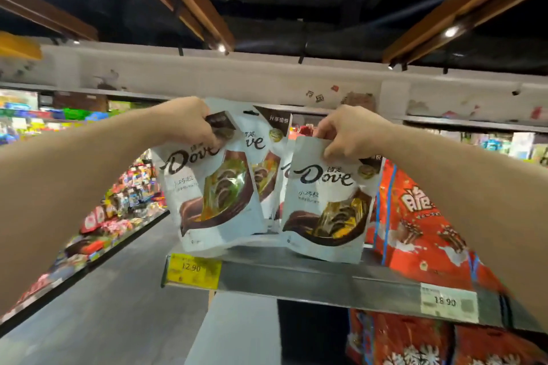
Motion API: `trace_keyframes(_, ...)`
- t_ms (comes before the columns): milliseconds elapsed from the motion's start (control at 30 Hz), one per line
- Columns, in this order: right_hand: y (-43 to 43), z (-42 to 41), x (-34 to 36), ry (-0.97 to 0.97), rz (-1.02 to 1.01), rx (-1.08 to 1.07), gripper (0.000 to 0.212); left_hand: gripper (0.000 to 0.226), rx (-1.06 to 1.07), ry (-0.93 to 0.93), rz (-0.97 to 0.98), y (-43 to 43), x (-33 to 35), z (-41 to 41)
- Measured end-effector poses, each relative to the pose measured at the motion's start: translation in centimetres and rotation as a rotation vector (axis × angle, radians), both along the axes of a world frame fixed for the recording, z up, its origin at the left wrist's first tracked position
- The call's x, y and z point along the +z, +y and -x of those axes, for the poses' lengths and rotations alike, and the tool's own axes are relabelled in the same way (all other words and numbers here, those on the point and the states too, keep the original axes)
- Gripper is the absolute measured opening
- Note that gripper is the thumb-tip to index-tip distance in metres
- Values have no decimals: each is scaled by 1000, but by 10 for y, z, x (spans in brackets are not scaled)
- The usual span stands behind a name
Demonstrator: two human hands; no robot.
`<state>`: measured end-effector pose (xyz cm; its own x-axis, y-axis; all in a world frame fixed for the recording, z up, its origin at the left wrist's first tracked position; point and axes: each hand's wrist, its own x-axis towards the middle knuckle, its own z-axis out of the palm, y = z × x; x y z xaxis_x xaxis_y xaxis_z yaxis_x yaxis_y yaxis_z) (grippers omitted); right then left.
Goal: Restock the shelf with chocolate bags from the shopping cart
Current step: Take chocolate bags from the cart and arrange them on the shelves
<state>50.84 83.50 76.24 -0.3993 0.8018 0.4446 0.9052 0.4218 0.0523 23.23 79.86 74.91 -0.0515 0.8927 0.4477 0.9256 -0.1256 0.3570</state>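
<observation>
Head view, my two arms raised to the shelf (pixel 311 278). My left hand (pixel 189 124) grips the top edge of a white Dove chocolate bag (pixel 213 195), fingers curled over its dark upper corner; the bag hangs tilted, its lower edge just above the shelf's front left corner, over the yellow price tag (pixel 192 270) that reads 12.90. My right hand (pixel 347 133) pinches the top edge of a second Dove bag (pixel 323 204), thumb and fingers closed on the seal; this bag stands nearly upright, its base at the shelf's front edge, to the right of the first and apart from it. Between and behind the two, a third Dove bag (pixel 267 151) stands further back on the shelf; I cannot tell whether my left hand also touches it; more white bags show behind it, mostly hidden. Just beside the second bag, toward the shelf's right end, stand red snack bags (pixel 415 216), above a white price tag (pixel 447 302) that reads 18.90 on the front edge. Below the shelf, more red bags (pixel 400 341) fill the lower tier. On the left, across a grey aisle floor (pixel 103 305), a blurred row of mixed coloured goods (pixel 118 207) runs away from me.
</observation>
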Motion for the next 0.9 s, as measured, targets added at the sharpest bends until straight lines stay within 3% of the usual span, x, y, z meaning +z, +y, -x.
trace_keyframes(300, 6, 8, -5, 37, 13, -22, 32, 24, -98, 108, 61, 22, -1, -11)
trace_keyframes(433, 3, 24, -4, 161, 10, 100, 52, 25, -113, 174, 83, 24, 4, -12)
trace_keyframes(500, 4, 40, -6, 129, -7, 149, 56, 24, -131, 169, 99, 23, 7, -11)
trace_keyframes(633, 18, 74, -8, 29, -38, 114, 41, 17, -143, 166, 109, 16, 13, -2)
trace_keyframes(733, 27, 88, -5, 11, -61, 114, 11, 14, -139, 119, 109, 10, 11, 11)
trace_keyframes(833, 32, 96, -3, -16, -70, 119, 30, 13, -100, 78, 75, 5, 9, 27)
trace_keyframes(900, 34, 103, -5, -85, -65, 106, 16, 14, -73, 45, 50, 0, 10, 37)
